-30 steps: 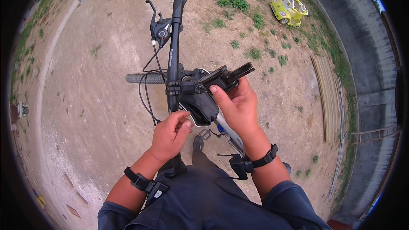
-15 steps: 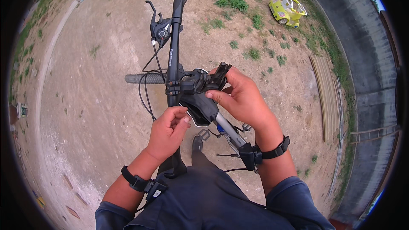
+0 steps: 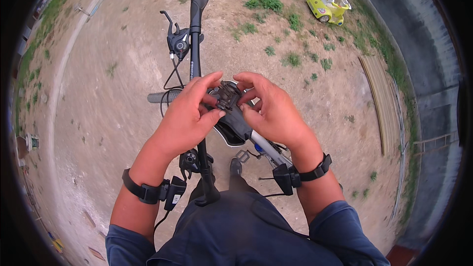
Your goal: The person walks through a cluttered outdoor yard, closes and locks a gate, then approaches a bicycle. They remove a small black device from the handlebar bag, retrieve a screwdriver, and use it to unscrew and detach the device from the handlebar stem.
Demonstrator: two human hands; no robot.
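A small black bracket with clamp-like parts [image 3: 228, 96] is held between my two hands above the bicycle's stem area. The fingers and thumb of my left hand [image 3: 181, 118] close on its left side. From the other side, my right hand [image 3: 276, 111] pinches it with the fingertips. Just below lies a black bag [image 3: 233, 125] on the silver frame tube [image 3: 268, 149]. The black handlebar [image 3: 195, 54] runs up past my left hand, which hides part of it along with the stem. A brake lever with shifter [image 3: 178, 44] sits near its far grip.
The front wheel [image 3: 158, 98] points left. A pedal [image 3: 242, 156] shows beside my shoe [image 3: 236, 166]. Further off are a yellow-green toy car [image 3: 326, 7], long boards [image 3: 378, 106] and a grey wall [image 3: 419, 64]. Bare earth with weeds surrounds the bicycle.
My left hand has risen from beside the handlebar and taken hold of the bracket. The bracket, in my right hand before, has shifted left and been turned. The handlebar's far end has swung slightly left.
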